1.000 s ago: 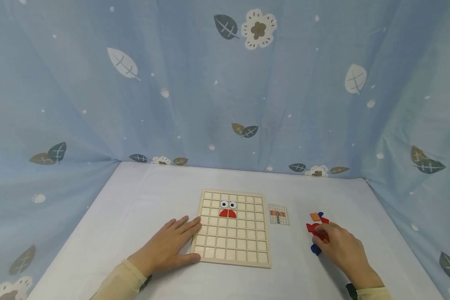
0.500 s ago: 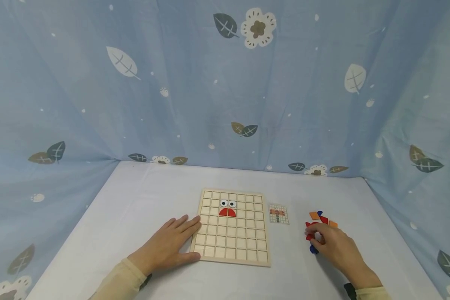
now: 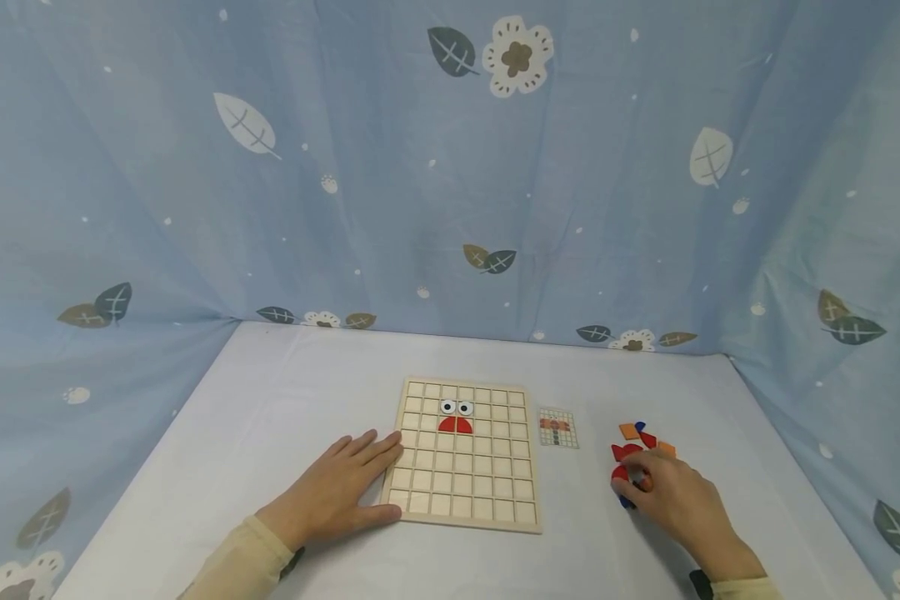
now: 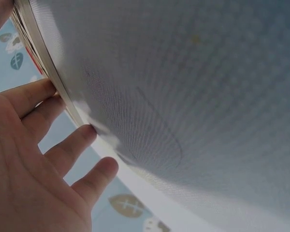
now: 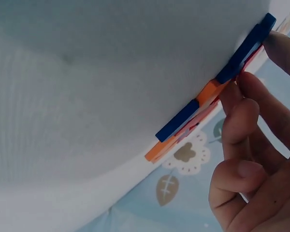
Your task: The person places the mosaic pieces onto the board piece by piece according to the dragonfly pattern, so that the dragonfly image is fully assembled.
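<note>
My left hand (image 3: pixel 328 493) lies flat with spread fingers, its fingertips and thumb touching the left edge of a wooden grid board (image 3: pixel 534 483). In the left wrist view its fingers (image 4: pixel 70 150) are straight along the board's side. Two eye pieces (image 3: pixel 447 407) sit in the board above two red quarter-circle pieces (image 3: pixel 447 426). At the right, my right hand (image 3: pixel 682 496) is over a small pile of coloured pieces. Its thumb and forefinger pinch a red piece (image 3: pixel 619 473) with a rounded edge. Blue pieces (image 5: pixel 241 50) lie close under those fingertips.
A small pattern card (image 3: pixel 558 428) with a printed grid lies between board and pile. Orange squares (image 3: pixel 628 431), a blue piece (image 3: pixel 641 426) and more red pieces (image 3: pixel 648 439) lie around the right hand. A patterned blue curtain (image 3: pixel 390 167) hangs behind the white table.
The right hand has shifted slightly left among the pieces, uncovering an orange piece at its right. Its fingers now pinch the red piece nearest the thumb. The left hand has stayed still.
</note>
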{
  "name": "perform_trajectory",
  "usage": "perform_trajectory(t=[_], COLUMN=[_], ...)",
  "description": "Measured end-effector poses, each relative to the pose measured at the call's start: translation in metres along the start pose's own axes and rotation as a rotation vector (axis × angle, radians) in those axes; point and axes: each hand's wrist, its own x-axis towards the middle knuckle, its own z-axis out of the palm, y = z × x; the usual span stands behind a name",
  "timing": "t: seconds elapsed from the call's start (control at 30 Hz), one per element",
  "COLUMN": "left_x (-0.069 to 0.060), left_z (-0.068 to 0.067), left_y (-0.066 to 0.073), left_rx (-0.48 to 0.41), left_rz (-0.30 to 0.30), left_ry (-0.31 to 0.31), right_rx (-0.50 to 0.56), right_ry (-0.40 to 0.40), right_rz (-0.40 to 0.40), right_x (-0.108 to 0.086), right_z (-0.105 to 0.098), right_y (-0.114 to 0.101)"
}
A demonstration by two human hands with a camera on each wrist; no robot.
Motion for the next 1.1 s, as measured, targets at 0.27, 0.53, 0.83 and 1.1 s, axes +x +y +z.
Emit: perform_trajectory(t=[0.27, 0.53, 0.83, 1.1], left_x=[0.0, 0.0, 0.0, 0.0], left_z=[-0.001, -0.003, -0.004, -0.002], left_y=[0.001, 0.003, 0.002, 0.002], left_rx=[0.003, -0.014, -0.001, -0.001], left_rz=[0.011, 0.007, 0.003, 0.013], left_ry=[0.011, 0.0, -0.006, 0.001], right_rx=[0.049, 0.071, 0.098, 0.068], right_ry=[-0.016, -0.031, -0.021, 0.047], right_rz=[-0.044, -0.056, -0.125, -0.172], right_x=[0.002, 0.004, 0.003, 0.0], right_z=[0.003, 0.0, 0.003, 0.006], right_y=[-0.005, -0.007, -0.011, -0.015])
